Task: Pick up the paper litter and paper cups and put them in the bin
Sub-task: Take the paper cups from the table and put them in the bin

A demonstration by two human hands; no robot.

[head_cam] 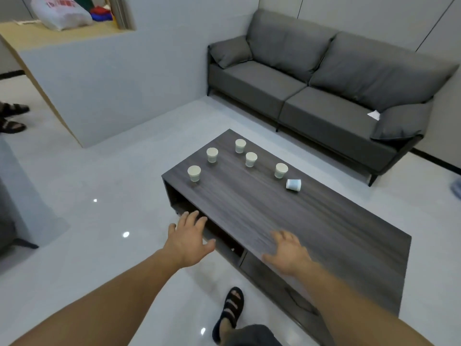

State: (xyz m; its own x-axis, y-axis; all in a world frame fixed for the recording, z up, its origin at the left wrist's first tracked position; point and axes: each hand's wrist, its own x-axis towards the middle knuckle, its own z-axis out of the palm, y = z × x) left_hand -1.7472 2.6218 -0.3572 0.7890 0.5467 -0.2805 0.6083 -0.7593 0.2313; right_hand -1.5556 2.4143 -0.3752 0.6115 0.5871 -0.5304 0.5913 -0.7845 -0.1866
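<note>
Several white paper cups stand upright on the dark wooden coffee table (324, 221), among them one at the near left corner (194, 173) and one further right (281, 170). Another paper cup (293, 184) lies on its side beside that one. A piece of white paper litter (373, 115) rests on the sofa's right seat by the cushion. My left hand (190, 239) hovers with spread fingers at the table's near left edge, holding nothing. My right hand (289, 250) is stretched out over the tabletop, fingers spread and empty. No bin is in view.
A grey two-seat sofa (311, 96) stands behind the table. A grey partition wall (99, 83) with a counter and a plastic bag (61, 11) is at the left. Another person's sandalled feet (12, 117) show at the far left. My own sandalled foot (230, 312) is on the glossy floor.
</note>
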